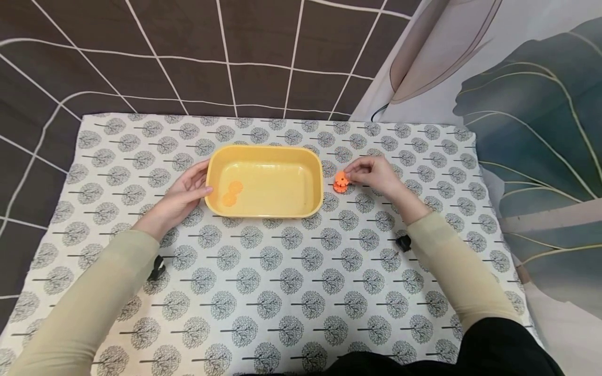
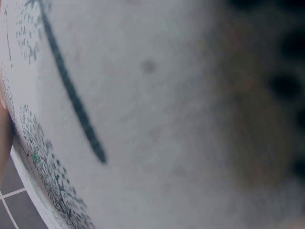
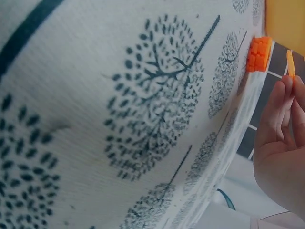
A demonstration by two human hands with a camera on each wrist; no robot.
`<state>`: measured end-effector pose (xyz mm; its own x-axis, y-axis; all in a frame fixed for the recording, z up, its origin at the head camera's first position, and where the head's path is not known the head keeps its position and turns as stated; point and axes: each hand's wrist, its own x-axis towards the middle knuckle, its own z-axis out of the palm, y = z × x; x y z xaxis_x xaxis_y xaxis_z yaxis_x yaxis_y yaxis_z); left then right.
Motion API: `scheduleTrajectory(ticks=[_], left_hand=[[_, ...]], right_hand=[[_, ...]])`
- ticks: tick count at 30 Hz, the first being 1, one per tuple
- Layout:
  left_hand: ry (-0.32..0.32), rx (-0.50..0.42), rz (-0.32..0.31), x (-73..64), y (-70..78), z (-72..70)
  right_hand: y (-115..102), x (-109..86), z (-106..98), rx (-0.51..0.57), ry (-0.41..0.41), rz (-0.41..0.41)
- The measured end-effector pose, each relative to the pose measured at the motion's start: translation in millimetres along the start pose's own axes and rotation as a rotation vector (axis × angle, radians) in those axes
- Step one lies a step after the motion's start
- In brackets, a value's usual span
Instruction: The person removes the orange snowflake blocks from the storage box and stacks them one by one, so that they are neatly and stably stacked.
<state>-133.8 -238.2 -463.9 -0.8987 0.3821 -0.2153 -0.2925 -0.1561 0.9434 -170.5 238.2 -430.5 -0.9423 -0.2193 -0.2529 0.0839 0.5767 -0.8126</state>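
A yellow plastic tub (image 1: 265, 210) sits at the back middle of the table. My left hand (image 1: 181, 196) holds its left end, thumb on the rim and fingers along the outer wall. Inside the tub, at the left, lie a few flat, round-lobed pale orange pieces (image 1: 235, 187). To the tub's right my right hand (image 1: 373, 174) pinches a thin, flat orange piece (image 3: 290, 63) with notched edges between thumb and fingertips. Just below it, a small stack of orange pieces (image 3: 258, 55) stands on the cloth. The left wrist view shows mostly blurred cloth.
A white cloth (image 1: 291, 282) printed with grey trees covers the table. Behind it hangs a dark brown cloth (image 1: 188, 31) with white grid lines. A curtain (image 1: 527, 115) with leaf shapes hangs at the right.
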Motion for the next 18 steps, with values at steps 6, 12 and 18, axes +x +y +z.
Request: scheduleTrajectory(ticks=[6,12,18], left_hand=[[-0.006,-0.001,0.005,-0.8,1.0,0.6],[-0.004,-0.001,0.004,-0.8,0.8,0.7],[-0.004,0.003,0.003,0.4,-0.6,-0.5]], right_hand=[[5,-0.4,2,-0.005,0.005,0.023],[8,-1.3,3,-0.008,0.0,0.03],[12,-1.4,4,0.006,-0.006,0.062]])
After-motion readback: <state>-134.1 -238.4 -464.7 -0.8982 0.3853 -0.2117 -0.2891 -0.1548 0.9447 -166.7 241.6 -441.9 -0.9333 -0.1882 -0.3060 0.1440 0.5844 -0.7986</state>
